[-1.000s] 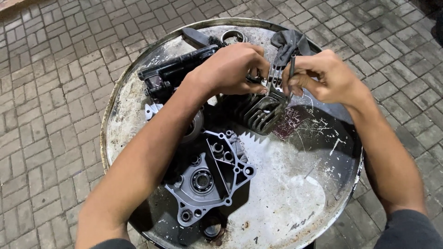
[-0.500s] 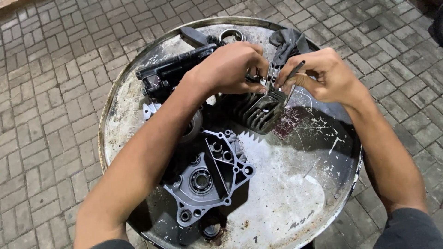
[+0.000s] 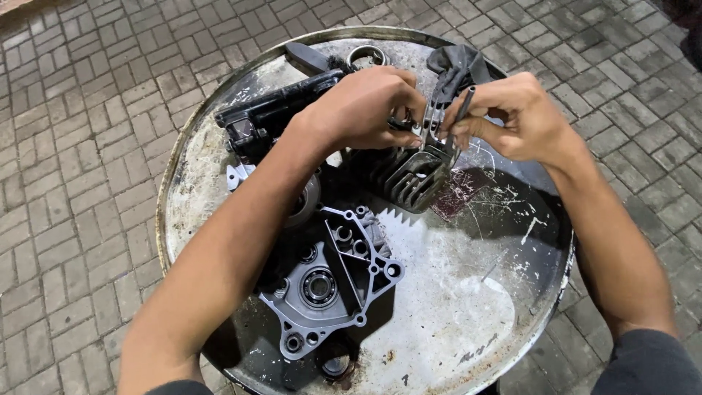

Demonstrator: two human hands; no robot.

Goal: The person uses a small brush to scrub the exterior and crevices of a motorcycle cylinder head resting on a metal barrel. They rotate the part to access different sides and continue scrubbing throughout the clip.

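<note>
A finned engine cylinder point(image 3: 409, 179) lies tilted on a round metal drum top point(image 3: 468, 314). My left hand point(image 3: 369, 106) is closed over the cylinder's upper end and grips a small metal part there. My right hand point(image 3: 515, 117) pinches a thin dark tool point(image 3: 459, 117) whose tip points down into the cylinder. The two hands almost touch above the fins. What lies under my left fingers is hidden.
A grey crankcase half point(image 3: 329, 289) with a bearing lies near the drum's front left. A black engine part point(image 3: 274, 113), a metal ring point(image 3: 365, 55) and a dark rag point(image 3: 461, 62) sit at the far side. Brick paving point(image 3: 80, 146) surrounds the drum.
Both hands stay at the cylinder's top. My right hand has tilted the thin tool more upright, and my left hand has shifted slightly over the part.
</note>
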